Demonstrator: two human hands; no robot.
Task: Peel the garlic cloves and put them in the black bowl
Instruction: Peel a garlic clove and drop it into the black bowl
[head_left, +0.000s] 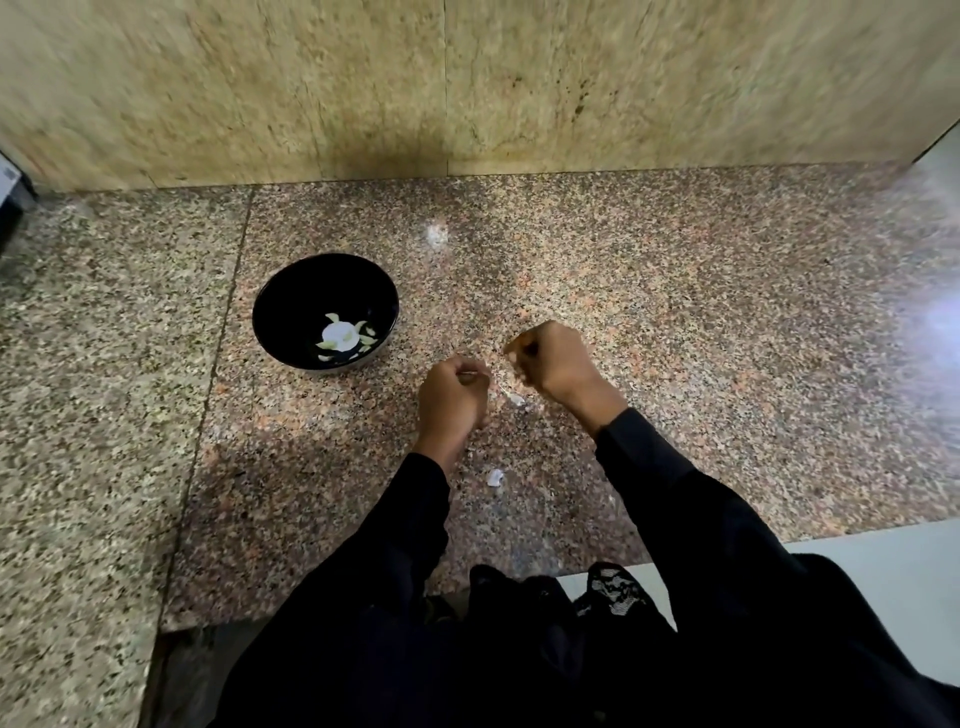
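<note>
Both hands over the speckled granite desk (675, 312), left hand (451, 400) and right hand (558, 361) fingers curled, pinching small pale garlic bits. Round glossy black bowl (291, 296) with peeled cloves (340, 335) sits left of the fingers. White papery skin scrap (495, 476) lies just behind them.

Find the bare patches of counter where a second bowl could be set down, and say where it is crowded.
Bare granite lies right of the right hand, and left of the black bowl past the seam. Crowded: between the left hand and the right, where peel scraps lie.
</note>
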